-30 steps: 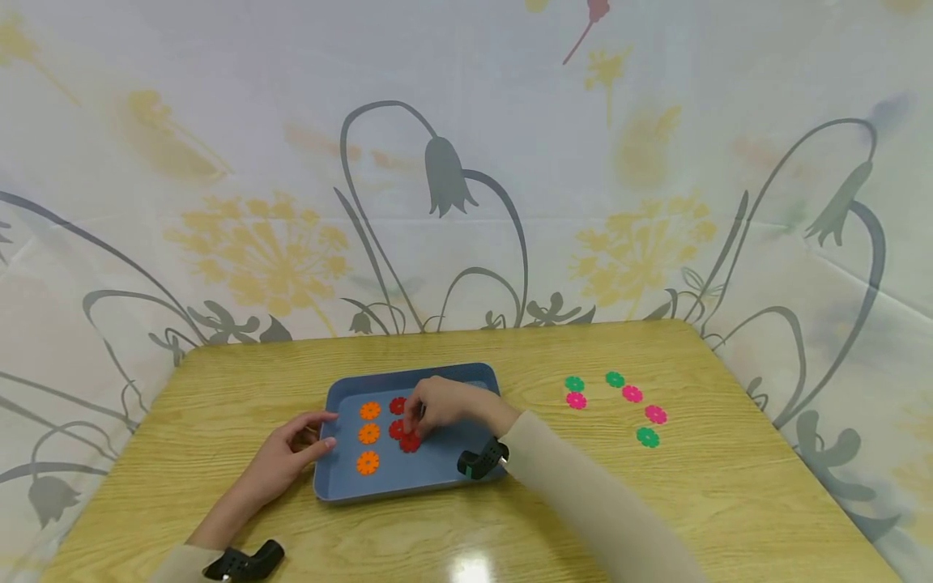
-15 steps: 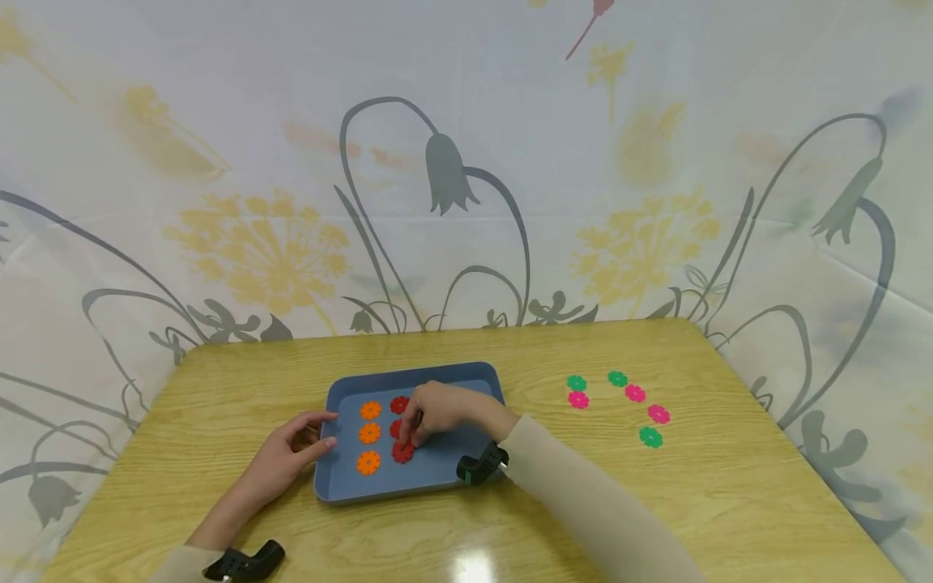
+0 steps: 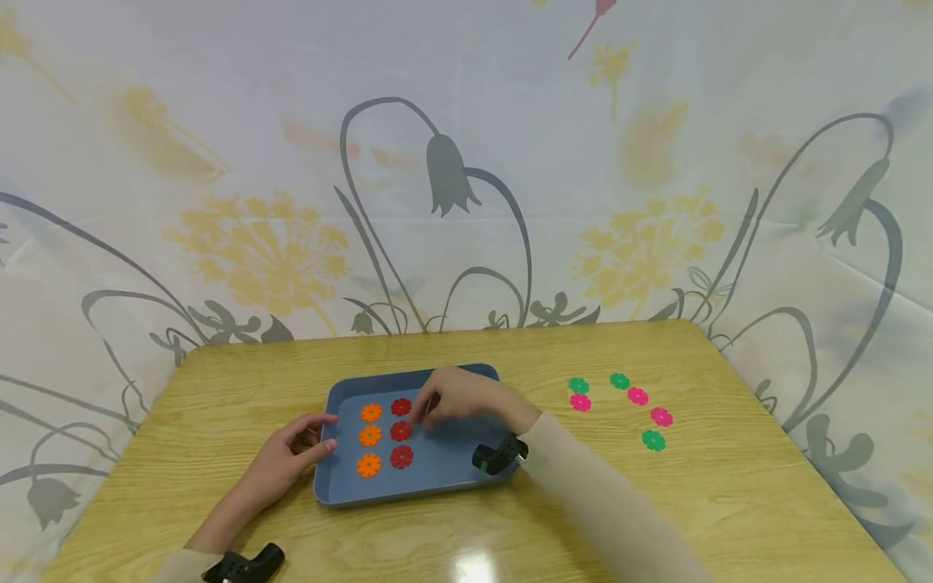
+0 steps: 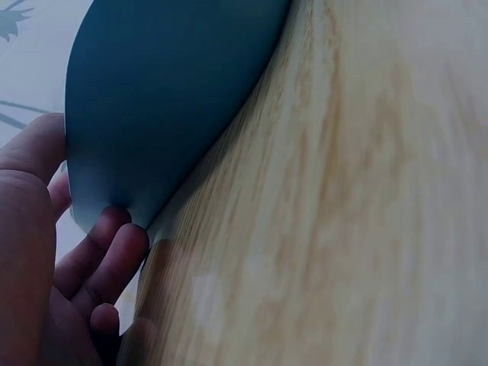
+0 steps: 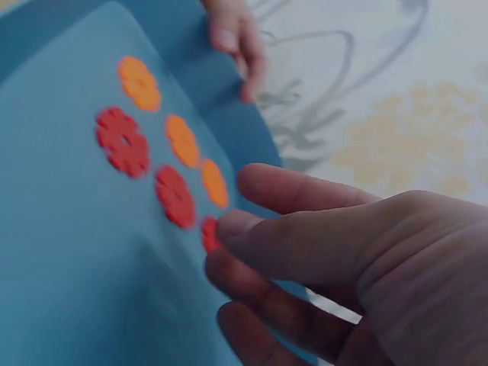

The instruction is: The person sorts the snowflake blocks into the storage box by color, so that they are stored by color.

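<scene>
In the head view a blue tray [image 3: 452, 453] holds a column of orange flower-shaped discs [image 3: 370, 436] and, to its right, a column of red flower-shaped discs [image 3: 401, 457]. My left hand [image 3: 287, 453] grips the tray's left edge, its index finger and thumb tips reaching over the rim. The left wrist view shows other fingers [image 4: 126, 252] against the tray's outer wall. Above the tray floor, just right of the red discs, hovers my right hand [image 3: 455, 397]. Its fingers are loosely bent with nothing between them, as the right wrist view confirms.
To the right of the tray, green flower-shaped discs [image 3: 653, 440] and pink flower-shaped discs [image 3: 661, 417] lie loose on the wooden table [image 3: 729, 502]. A floral-patterned curtain [image 3: 554, 178] hangs behind the table's far edge.
My right hand slid the lowest red disc left into line with the other two, let it go, and lifted up and away to the right. My left hand stayed on the tray.
</scene>
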`<state>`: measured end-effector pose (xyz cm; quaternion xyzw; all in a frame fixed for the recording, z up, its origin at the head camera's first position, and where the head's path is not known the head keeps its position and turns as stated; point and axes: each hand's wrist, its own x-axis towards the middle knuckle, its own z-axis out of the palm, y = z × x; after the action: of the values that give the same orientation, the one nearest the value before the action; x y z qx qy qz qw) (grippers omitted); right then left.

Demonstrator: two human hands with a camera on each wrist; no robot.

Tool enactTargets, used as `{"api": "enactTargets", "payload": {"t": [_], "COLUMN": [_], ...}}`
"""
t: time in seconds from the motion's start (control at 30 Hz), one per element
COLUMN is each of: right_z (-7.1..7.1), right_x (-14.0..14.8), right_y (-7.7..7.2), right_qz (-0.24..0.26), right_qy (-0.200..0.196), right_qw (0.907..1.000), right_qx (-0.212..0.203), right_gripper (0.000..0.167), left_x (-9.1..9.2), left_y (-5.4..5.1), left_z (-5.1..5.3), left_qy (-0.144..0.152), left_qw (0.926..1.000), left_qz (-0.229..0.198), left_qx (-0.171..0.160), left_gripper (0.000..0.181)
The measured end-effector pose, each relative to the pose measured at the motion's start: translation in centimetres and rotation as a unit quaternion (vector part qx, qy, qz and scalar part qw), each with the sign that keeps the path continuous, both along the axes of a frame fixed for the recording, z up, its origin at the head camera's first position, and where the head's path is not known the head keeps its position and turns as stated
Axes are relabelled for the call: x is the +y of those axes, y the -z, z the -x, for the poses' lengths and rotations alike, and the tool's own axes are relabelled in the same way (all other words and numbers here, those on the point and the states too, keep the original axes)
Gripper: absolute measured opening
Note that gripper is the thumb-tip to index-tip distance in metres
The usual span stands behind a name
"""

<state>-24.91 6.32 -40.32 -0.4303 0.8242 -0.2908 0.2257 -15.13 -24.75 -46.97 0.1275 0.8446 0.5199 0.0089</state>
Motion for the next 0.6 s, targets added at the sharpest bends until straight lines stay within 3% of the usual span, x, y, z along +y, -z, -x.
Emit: {"api": "enactTargets", "payload": {"t": [0.17,0.3,0.43,0.6], "right_z": [1.0,1.6,1.6,1.2], "right_x": [3.3,7.1,12.0,18.5], "right_y": [-0.5,-0.4,0.2,1.7], "right_qz": [0.043,0.074,0.089,0.087], "right_qy": [0.065,0.126,0.205,0.297], "right_qw": [0.9969,0.9889,0.974,0.949], "right_qx": [0.003,0.025,0.038,0.059], "right_gripper": [0.022,0.023,0.024,0.023], "left_x": [0.0,-0.1,-0.1,-0.2], "left_y": [0.0,0.0,0.1,0.1], "left_z": [0.0,0.0,0.1,0.0], "left_qy": [0.0,0.003,0.007,0.008], "left_qw": [1.0,1.0,1.0,0.9999], "left_qz": [0.0,-0.002,-0.002,-0.001], "left_qx": [0.001,0.0,0.005,0.007], "left_gripper": [0.037,0.037,0.037,0.036]}}
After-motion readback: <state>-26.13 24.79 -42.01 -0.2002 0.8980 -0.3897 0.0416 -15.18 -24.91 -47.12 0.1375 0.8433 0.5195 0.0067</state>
